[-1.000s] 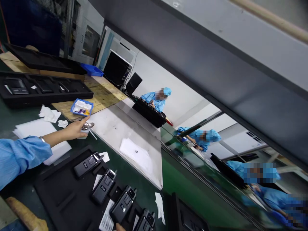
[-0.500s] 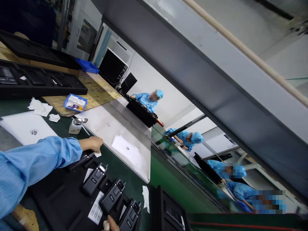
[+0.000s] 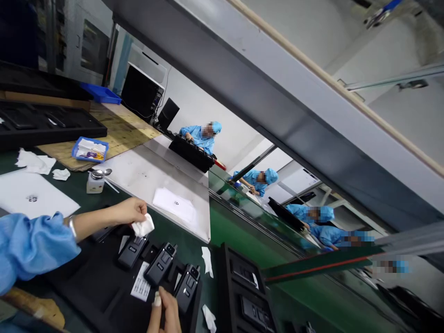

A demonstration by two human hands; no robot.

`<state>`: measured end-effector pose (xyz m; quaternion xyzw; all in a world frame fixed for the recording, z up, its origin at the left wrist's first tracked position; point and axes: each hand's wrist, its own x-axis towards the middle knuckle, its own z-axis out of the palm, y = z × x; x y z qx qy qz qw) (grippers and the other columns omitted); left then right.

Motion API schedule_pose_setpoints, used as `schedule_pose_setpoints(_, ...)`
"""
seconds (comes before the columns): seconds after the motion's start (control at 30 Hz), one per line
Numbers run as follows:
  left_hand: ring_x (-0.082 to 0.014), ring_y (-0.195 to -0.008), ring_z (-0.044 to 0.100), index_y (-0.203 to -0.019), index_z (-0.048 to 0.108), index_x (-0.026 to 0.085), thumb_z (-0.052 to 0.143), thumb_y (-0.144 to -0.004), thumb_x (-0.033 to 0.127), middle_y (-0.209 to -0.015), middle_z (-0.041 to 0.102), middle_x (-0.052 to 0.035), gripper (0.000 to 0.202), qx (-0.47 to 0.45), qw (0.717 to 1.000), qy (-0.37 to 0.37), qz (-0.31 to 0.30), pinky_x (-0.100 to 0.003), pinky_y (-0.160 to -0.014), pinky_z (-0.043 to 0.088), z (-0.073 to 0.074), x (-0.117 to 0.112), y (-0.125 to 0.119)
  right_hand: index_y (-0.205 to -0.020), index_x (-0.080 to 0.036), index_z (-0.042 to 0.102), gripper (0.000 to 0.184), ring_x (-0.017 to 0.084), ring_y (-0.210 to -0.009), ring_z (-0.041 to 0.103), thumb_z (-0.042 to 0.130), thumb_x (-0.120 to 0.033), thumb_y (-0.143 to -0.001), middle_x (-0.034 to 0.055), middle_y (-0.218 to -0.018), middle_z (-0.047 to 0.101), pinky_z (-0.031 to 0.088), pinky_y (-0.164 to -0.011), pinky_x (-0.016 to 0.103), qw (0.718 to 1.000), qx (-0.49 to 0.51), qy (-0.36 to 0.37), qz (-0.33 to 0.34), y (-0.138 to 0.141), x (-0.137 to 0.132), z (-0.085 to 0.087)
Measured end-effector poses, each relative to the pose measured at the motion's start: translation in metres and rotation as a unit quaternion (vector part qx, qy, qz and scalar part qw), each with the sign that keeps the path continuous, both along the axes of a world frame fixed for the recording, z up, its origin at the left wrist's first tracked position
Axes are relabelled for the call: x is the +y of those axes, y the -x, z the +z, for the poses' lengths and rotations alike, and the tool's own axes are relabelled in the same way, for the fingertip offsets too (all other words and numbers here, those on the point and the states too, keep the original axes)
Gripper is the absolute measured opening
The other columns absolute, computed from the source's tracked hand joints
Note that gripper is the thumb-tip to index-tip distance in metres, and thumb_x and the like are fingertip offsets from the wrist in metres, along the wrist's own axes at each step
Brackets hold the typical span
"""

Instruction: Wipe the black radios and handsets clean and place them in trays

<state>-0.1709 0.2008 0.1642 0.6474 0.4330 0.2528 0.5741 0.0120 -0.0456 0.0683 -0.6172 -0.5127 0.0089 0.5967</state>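
Observation:
My left hand [image 3: 131,212] pinches a folded white wipe [image 3: 144,226] over the top end of a black handheld device with a stubby antenna [image 3: 132,252]. The wipe covers part of that device. Beside it, a second such device [image 3: 161,264] and a third one [image 3: 187,287] lie in a black foam tray [image 3: 93,282]. Between the devices is a white label sheet [image 3: 141,283]. At the bottom, my right hand [image 3: 166,314] has its thumb and fingertip close together, with white at the tip; whatever they pinch cannot be made out.
A pump bottle [image 3: 95,181] stands behind my left arm, near a blue bin [image 3: 90,150]. White bags [image 3: 175,203] lie on a pale board [image 3: 132,169]. Another black tray [image 3: 229,286] is at right. Co-workers in blue [image 3: 197,136] sit beyond the glass ledge.
My left hand has come from beyond the tray's far edge back over the first device, its wipe now plainly visible. More of my right hand shows. The view has shifted right.

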Motion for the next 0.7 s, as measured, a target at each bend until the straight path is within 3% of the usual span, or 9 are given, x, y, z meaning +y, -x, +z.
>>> schedule_pose_setpoints(0.1, -0.0108, -0.046, 0.053, -0.076, 0.052, 0.018, 0.074, -0.068, 0.023, -0.052, 0.057, 0.0071, 0.024, -0.043, 0.998, 0.016, -0.038, -0.021, -0.046, 0.035, -0.001, -0.051, -0.001, -0.114, -0.019, 0.069, 0.022, 0.023, -0.095, 0.069, 0.058, -0.022, -0.094, 0.0122, -0.102, 0.070, 0.057, -0.081, 0.035, 0.990, -0.123, -0.050, 0.042, 0.012, 0.002, 0.042)
schedule_pose_setpoints(0.2, -0.0096, -0.047, 0.050, -0.077, 0.052, 0.018, 0.072, -0.067, 0.027, -0.054, 0.057, 0.0065, 0.024, -0.073, 0.994, 0.036, -0.068, -0.021, -0.048, 0.033, -0.002, -0.094, -0.004, -0.123, -0.017, 0.063, 0.030, 0.026, -0.098, 0.066, 0.059, -0.026, -0.094, 0.0151, -0.107, 0.068, 0.056, -0.083, 0.041, 0.971, -0.222, -0.021, 0.091, 0.027, 0.008, 0.069)
schedule_pose_setpoints(0.33, -0.0122, -0.055, 0.055, -0.093, 0.055, 0.017, 0.061, -0.080, 0.037, -0.061, 0.060, 0.0045, 0.025, -0.127, 0.986, 0.074, -0.083, -0.023, -0.054, 0.039, -0.006, -0.134, -0.002, -0.121, -0.016, 0.063, 0.030, 0.024, -0.100, 0.066, 0.054, -0.025, -0.095, 0.0143, -0.109, 0.068, 0.057, -0.085, 0.039, 0.969, -0.222, 0.062, 0.092, 0.043, 0.006, 0.066)
schedule_pose_setpoints(0.47, -0.0164, -0.069, 0.064, -0.112, 0.055, 0.016, 0.064, -0.076, 0.028, -0.074, 0.069, -0.0001, 0.039, -0.174, 0.977, 0.110, -0.057, -0.028, -0.068, 0.048, -0.014, -0.159, 0.004, -0.125, -0.017, 0.064, 0.033, 0.025, -0.110, 0.064, 0.054, -0.022, -0.094, 0.0150, -0.118, 0.067, 0.056, -0.092, 0.039, 0.978, -0.142, 0.103, 0.110, 0.049, -0.009, 0.055)
schedule_pose_setpoints(0.6, -0.0181, -0.075, 0.068, -0.120, 0.054, 0.017, 0.061, -0.073, 0.019, -0.082, 0.071, -0.0012, 0.048, -0.158, 0.983, 0.094, -0.023, -0.029, -0.071, 0.050, -0.014, -0.176, 0.008, -0.127, -0.018, 0.065, 0.036, 0.026, -0.114, 0.062, 0.058, -0.022, -0.092, 0.0147, -0.124, 0.064, 0.052, -0.097, 0.043, 0.974, -0.046, 0.135, 0.178, 0.049, -0.021, 0.065)
schedule_pose_setpoints(0.7, -0.0173, -0.075, 0.067, -0.122, 0.055, 0.017, 0.058, -0.075, 0.019, -0.080, 0.071, -0.0005, 0.048, -0.140, 0.986, 0.071, -0.053, -0.028, -0.072, 0.050, -0.007, -0.182, 0.010, -0.114, -0.018, 0.070, 0.026, 0.022, -0.099, 0.065, 0.061, -0.028, -0.091, 0.0103, -0.109, 0.069, 0.054, -0.088, 0.036, 0.963, 0.059, 0.171, 0.200, 0.048, -0.022, 0.074)
